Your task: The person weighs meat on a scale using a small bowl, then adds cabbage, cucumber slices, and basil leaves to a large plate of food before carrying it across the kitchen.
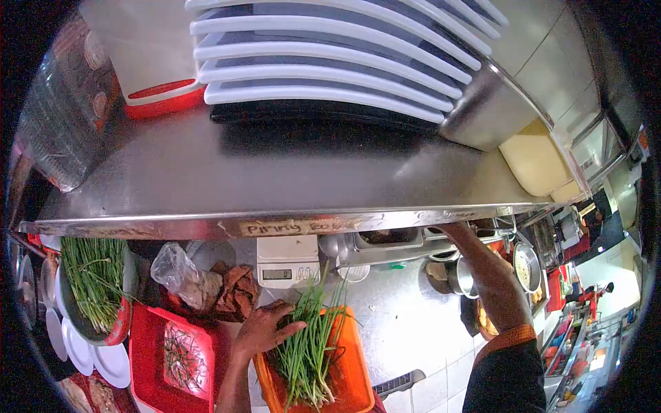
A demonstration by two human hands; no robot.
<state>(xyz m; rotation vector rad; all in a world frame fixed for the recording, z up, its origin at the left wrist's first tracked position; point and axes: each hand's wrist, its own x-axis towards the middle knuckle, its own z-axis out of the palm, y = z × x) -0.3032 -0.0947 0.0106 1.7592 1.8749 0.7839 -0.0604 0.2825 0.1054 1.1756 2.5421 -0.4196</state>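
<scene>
One steel shelf spans from 9 to 3 o'clock, with at least five white trays stacked on it at 12. Below it, one tabletop runs along the lower half. One right arm, in a dark sleeve, reaches up from 5 o'clock; the right hand is hidden beneath the shelf edge, so I cannot tell how its fingers stand. One red basin at 7 to 8 o'clock holds short cut green pieces. Beside it, at 6, one orange basin holds one bunch of green onions, the tops leaning past its far rim. One bowl of long greens sits at 8. One left hand, at 7, has thumb and fingers against the bunch's left side; I cannot tell whether they pinch any stalks. One scale stands just beyond that hand, toward the centre.
</scene>
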